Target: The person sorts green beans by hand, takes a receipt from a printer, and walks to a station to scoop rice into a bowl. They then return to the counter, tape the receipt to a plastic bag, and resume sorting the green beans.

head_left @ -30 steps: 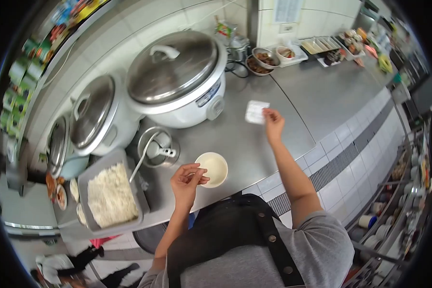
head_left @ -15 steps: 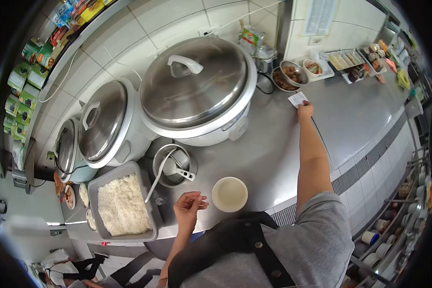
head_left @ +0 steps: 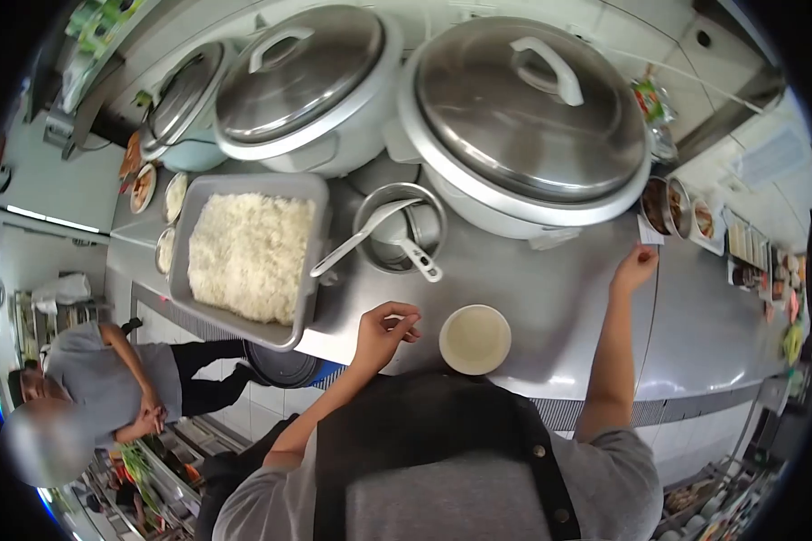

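My left hand point(head_left: 388, 334) hovers just left of a white round bowl point(head_left: 475, 339) with pale contents. Its fingers are loosely bent, thumb apart from them, and nothing shows between them. My right arm reaches out over the steel counter, and my right hand point(head_left: 638, 267) is closed at the near edge of a small white paper slip point(head_left: 651, 232). The slip lies beside metal bowls point(head_left: 679, 207) of brown food. Left of the white bowl, a metal pot point(head_left: 436, 206) holds a ladle and a white-handled utensil point(head_left: 421, 261).
A grey tub point(head_left: 182, 261) of cooked rice point(head_left: 248, 257) stands on the counter's left. Three lidded cookers point(head_left: 528, 104) line the wall. Food trays point(head_left: 746, 243) sit at the far right. Another person point(head_left: 126, 379) stands at the lower left, hands together.
My view has swung left, shifting the counter things rightward and bringing the other person into fuller view. My right hand stays by the paper slip near the metal bowls; my left fingers have parted slightly.
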Available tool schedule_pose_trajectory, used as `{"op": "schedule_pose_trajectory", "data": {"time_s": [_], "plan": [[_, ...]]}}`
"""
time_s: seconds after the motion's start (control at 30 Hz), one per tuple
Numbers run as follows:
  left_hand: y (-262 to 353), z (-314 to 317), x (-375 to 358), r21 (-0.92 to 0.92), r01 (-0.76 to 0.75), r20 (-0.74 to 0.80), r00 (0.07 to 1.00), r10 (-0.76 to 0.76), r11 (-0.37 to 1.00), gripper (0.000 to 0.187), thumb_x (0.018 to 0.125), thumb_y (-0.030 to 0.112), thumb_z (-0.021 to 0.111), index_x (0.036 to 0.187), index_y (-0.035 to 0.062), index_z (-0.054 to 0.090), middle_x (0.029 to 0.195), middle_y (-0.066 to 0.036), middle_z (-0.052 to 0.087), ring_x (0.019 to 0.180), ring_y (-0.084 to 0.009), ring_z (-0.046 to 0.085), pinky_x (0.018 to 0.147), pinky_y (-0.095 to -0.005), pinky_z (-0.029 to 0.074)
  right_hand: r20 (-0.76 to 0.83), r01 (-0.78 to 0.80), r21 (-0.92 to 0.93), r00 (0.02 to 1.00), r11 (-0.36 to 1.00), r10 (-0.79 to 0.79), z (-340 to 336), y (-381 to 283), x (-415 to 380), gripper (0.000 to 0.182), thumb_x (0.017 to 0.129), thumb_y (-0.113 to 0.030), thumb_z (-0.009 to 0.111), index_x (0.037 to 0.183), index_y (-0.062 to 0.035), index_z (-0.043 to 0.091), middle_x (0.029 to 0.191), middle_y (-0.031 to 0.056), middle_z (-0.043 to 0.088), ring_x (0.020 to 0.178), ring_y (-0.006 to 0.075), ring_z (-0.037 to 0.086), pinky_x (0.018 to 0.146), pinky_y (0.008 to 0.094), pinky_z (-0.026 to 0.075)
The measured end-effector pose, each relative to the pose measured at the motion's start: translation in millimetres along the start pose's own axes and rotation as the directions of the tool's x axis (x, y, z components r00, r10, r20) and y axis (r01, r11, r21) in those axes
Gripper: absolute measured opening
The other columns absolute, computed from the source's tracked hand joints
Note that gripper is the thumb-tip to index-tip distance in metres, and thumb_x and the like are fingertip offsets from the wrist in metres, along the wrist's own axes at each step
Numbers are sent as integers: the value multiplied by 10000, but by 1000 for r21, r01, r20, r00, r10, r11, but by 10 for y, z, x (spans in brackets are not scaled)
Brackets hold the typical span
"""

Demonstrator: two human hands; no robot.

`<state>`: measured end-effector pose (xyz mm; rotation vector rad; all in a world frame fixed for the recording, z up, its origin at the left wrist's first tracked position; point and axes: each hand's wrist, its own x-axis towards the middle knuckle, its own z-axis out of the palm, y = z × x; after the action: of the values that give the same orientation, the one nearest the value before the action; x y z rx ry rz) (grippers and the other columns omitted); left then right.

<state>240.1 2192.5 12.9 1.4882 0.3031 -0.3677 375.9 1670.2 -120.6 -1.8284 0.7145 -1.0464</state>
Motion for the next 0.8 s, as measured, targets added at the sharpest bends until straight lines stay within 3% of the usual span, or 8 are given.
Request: {"op": "schedule_pose_trajectory", "data": {"time_s": [0.13,0.23,0.3,0.37,0.4,0.47,0.6,0.8], "plan": [[94,-319,252,254,-331,-176,908,379,909,161,867,-44,697,1027,-33,679,984,-90,693,673,-150,673,560,-262,563,482,-70,383,866,921,-135,201,-1726,-1531,98,941,-19,634,967,-67,552,892,16,562,825,106,550,753,259,457],[581,-501,527,608,-482,-63,763,643,631,202,836,-48,714,1030,-15,670,906,-120,662,707,-186,677,597,-267,557,755,397,396,374,828,-539,500,-2685,-2051,149,861,-97,707,953,-27,612,954,112,633,919,277,614,821,410,492],[754,-575,741,682,-551,37,683,730,481,240,804,-46,729,1034,-8,671,891,-139,655,724,-229,683,629,-301,567,894,467,298,170,833,-415,804,-2980,-2299,214,841,-129,734,994,-24,626,1038,138,658,1051,325,608,899,461,484],[780,-675,901,942,-335,211,666,715,35,243,771,-20,714,1007,11,667,927,-182,661,799,-345,691,719,-418,569,941,587,154,159,795,-300,1071,-3107,-2562,255,826,-135,746,1019,-19,627,1058,156,660,1074,331,611,911,452,494],[754,-717,968,940,-339,210,663,719,38,243,771,-20,714,1007,11,667,927,-182,661,799,-345,691,719,-418,569,970,690,27,155,724,-184,1164,-3120,-2652,296,811,-140,758,1045,-14,627,1078,174,662,1097,337,614,923,442,504],[716,-785,1091,972,-128,25,890,455,197,190,784,6,663,972,29,657,945,-197,688,861,-408,689,765,-506,550,976,731,-7,155,683,-156,1290,-3115,-2758,334,808,-125,754,1085,-7,610,1075,180,655,1071,347,631,898,440,522],[864,-908,1066,962,-157,52,907,417,223,128,807,15,615,928,32,654,918,-201,704,899,-415,693,756,-508,557,961,718,-119,258,686,-103,1362,-3233,-2778,280,800,-72,733,1052,-2,634,1085,196,635,989,372,670,850,449,555],[1174,-943,1107,989,-149,140,923,360,-3,112,829,17,609,905,41,688,928,-181,713,845,-353,727,720,-421,590,959,816,6,159,579,-235,1173,-3671,-2339,119,787,41,606,884,23,672,1080,234,631,932,399,680,781,466,566]]}}
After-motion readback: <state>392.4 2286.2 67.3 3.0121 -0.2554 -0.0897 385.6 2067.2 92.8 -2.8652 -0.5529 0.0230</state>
